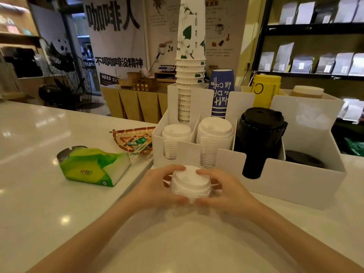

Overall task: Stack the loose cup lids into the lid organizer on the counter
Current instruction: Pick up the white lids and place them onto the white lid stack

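Short stack of white plastic cup lids [190, 184] sits between both hands, low over the white counter [39, 194], just in front of the white lid organizer [291, 186]. I see the left hand [157, 186] cupping the stack's left side, fingers curled over the top rim and thumb below. The right hand [224, 188] mirrors it on the right side, fingertips pressed to the rim. Whether the stack's base touches the counter, I cannot tell.

Organizer compartments, from left: a stack of small white lids [176, 138]; a taller stack of wider white lids [214, 138]; a tall stack of black lids [260, 138]; a low pile of black lids [303, 159] in the far-right bay. Behind these, slots hold a tall column of white paper cups with green print [190, 56] and upturned blue paper cups [221, 91].

Left of the organizer: a woven basket of small packets [134, 139], and nearer, a green tissue pack [92, 167].
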Demonstrator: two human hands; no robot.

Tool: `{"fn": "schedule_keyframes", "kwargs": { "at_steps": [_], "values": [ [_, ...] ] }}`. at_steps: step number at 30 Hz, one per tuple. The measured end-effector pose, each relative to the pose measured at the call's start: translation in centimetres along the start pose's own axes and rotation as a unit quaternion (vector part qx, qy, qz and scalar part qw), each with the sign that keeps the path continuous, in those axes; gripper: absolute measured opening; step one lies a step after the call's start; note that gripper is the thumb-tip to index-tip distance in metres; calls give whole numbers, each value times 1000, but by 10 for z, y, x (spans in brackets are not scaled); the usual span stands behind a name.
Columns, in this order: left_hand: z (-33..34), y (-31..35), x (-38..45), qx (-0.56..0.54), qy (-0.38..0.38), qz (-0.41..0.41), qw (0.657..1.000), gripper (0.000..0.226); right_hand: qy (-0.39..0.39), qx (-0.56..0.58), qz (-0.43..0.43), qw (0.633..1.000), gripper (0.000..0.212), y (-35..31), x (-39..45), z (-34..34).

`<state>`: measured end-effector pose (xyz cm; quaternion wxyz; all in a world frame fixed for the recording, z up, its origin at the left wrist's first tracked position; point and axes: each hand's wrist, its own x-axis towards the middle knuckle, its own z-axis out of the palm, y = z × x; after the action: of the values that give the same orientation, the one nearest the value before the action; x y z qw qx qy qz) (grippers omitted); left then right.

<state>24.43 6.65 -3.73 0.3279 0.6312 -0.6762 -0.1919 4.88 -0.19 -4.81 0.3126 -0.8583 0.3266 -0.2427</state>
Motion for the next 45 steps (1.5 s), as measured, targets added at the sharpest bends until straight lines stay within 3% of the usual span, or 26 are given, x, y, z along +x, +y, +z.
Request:
{"fn": "schedule_keyframes", "kwargs": {
  "at_steps": [6, 15, 22, 32, 45],
  "values": [
    [-50, 20, 17, -5, 11, 3, 1000, 68, 16, 12, -38, 999, 70, -38, 23, -25],
    [-103, 42, 58, -37, 119, 54, 991, 70, 75, -50, -106, 990, 63, -75, 88, -66],
    [-101, 25, 95, -42, 158, 45, 986, 60, 39, -116, -92, 988, 69, -65, 138, -82],
    [-86, 3, 111, 120, 130, -10, 984, 60, -42, -199, -53, 978, 65, -48, 158, -69],
    [-88, 2, 112, 193, 52, -24, 980, 63, -44, -249, -42, 967, 68, -47, 160, -64]
  ]
}}
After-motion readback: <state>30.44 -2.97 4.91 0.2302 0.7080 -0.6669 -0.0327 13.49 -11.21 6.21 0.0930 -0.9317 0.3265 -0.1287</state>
